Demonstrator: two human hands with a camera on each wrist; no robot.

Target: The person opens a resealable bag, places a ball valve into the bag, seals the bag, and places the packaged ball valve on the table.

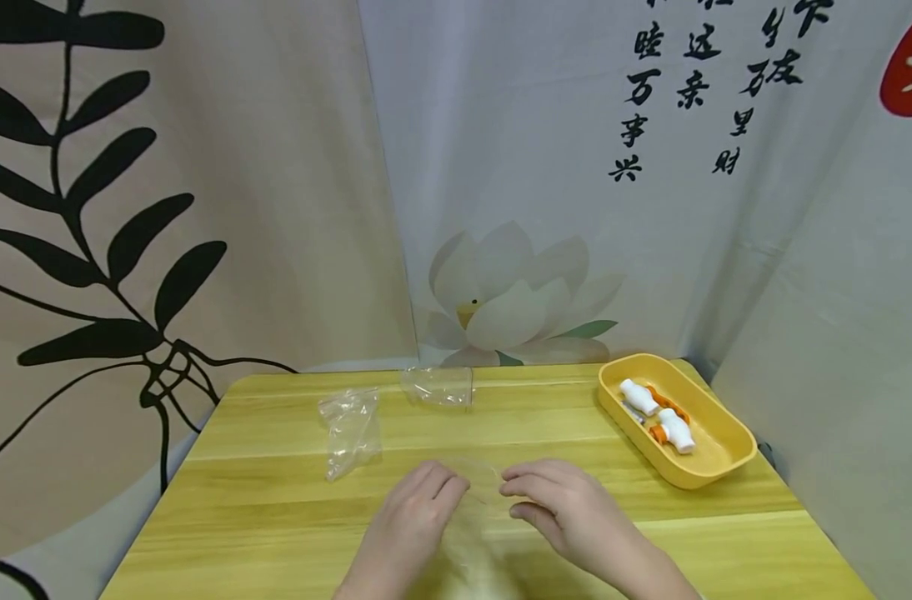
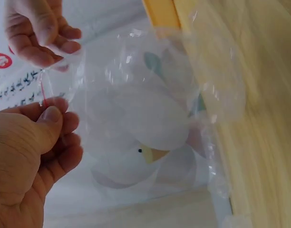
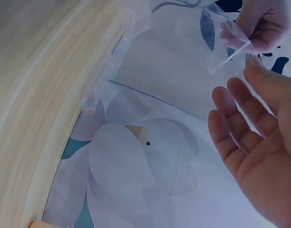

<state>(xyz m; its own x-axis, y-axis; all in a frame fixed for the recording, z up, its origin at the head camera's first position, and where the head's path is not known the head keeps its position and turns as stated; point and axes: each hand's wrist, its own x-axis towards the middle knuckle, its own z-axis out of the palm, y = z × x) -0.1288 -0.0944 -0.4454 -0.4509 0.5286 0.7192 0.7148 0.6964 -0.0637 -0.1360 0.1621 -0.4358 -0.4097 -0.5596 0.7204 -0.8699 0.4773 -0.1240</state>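
The left hand is close by, and its thumb and finger pinch the edge of a thin, clear bag. A thin red line runs along that edge, right by the thumb. The bag hangs out from the left hand, toward the right hand, and you can see right through it. The right hand is just beside it, with its fingers loose and a bit bent, spread apart. I cannot tell if its thumb touches the bag.

Under both hands is a yellow wooden table. Ahead of the left hand, a bit to its left, lies a crumpled clear bag. Farther ahead, at the back edge of the table, is another clear plastic piece.

Off to the right of the right hand, and farther away, sits a yellow tray. In it are two white pieces, some orange bits and a small gray thing that is too hard to make out. Past the hands hangs a pale cloth with a big flower, black leaves and black writing.
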